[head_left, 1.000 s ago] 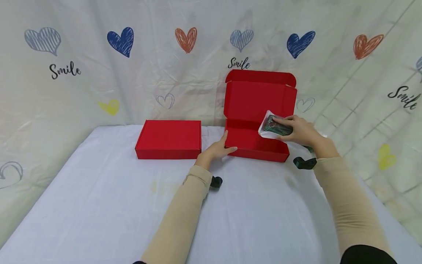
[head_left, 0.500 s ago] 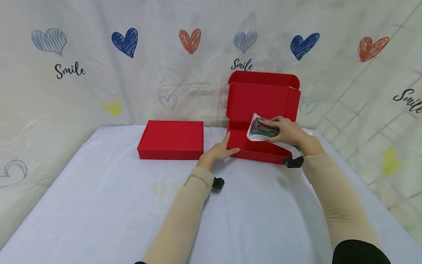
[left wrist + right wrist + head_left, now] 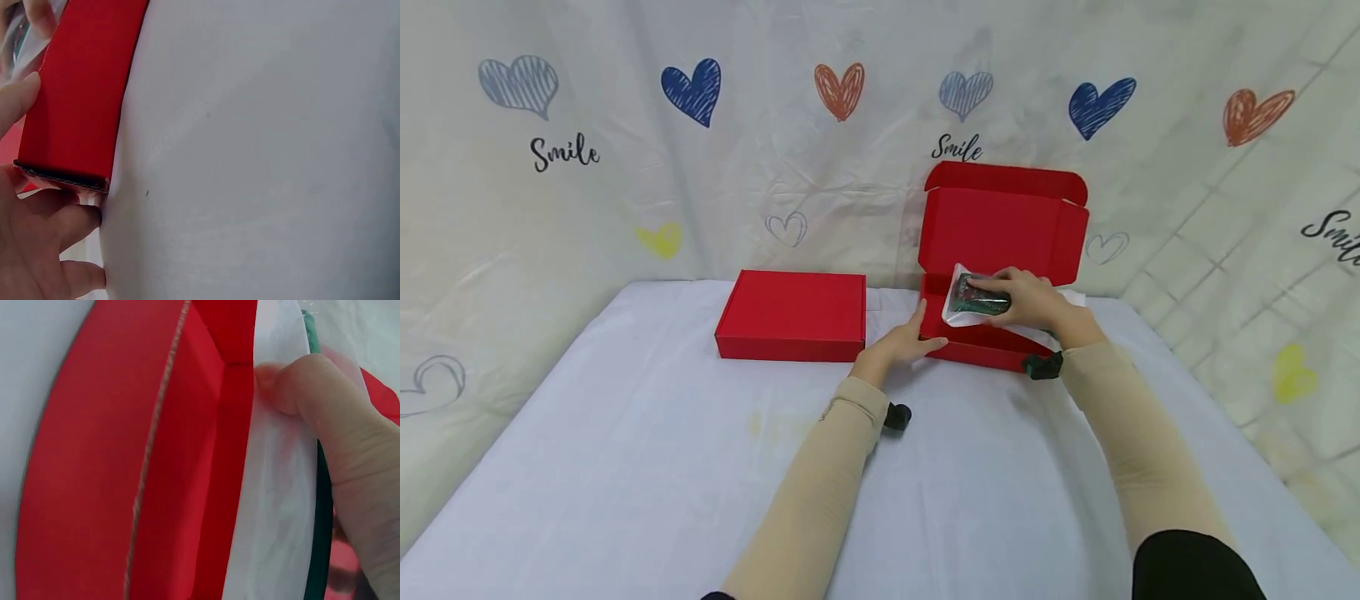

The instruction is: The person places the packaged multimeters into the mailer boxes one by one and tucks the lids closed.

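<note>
An open red cardboard box (image 3: 981, 354) stands at the back of the table, its lid (image 3: 1003, 229) raised. My left hand (image 3: 898, 343) is at its front left corner, thumb and fingers spread; in the left wrist view the thumb (image 3: 25, 97) touches the front wall's top edge and the other fingers are by the side wall. My right hand (image 3: 1033, 302) grips a flat clear-and-white plastic packet (image 3: 958, 300) with something dark green inside, tilted over the box. In the right wrist view the thumb (image 3: 331, 400) presses the packet's white face beside the box's inner wall.
A second red box (image 3: 797, 308), closed, lies to the left of the open one. White cloth covers the table (image 3: 647, 467). Behind it hangs a pale curtain (image 3: 730, 192) printed with hearts and lettering, close to the raised lid.
My right hand has carried the packet leftward and slightly down, from the box's right part to its left part. The left hand keeps its place at the corner; the head view has shifted slightly.
</note>
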Demonstrator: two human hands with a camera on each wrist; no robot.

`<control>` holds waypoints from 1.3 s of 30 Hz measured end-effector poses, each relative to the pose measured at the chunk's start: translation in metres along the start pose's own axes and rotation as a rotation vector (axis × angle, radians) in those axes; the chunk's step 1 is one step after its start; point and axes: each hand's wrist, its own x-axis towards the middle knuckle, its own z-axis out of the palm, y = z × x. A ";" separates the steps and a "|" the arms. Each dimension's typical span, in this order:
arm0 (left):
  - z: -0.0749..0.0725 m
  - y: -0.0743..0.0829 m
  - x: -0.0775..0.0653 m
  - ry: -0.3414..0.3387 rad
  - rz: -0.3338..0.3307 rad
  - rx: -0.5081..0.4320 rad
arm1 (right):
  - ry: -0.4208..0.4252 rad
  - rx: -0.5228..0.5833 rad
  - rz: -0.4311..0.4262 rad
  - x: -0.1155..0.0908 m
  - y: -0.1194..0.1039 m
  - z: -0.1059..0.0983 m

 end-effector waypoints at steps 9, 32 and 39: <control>0.000 -0.003 0.001 0.001 -0.001 0.037 | 0.024 -0.059 -0.031 0.013 -0.009 0.010; 0.001 -0.001 0.001 -0.005 -0.008 0.020 | 0.016 -0.103 -0.092 0.025 -0.015 0.029; 0.001 -0.004 0.003 -0.008 -0.005 0.004 | 0.024 -0.028 -0.102 0.024 -0.007 0.038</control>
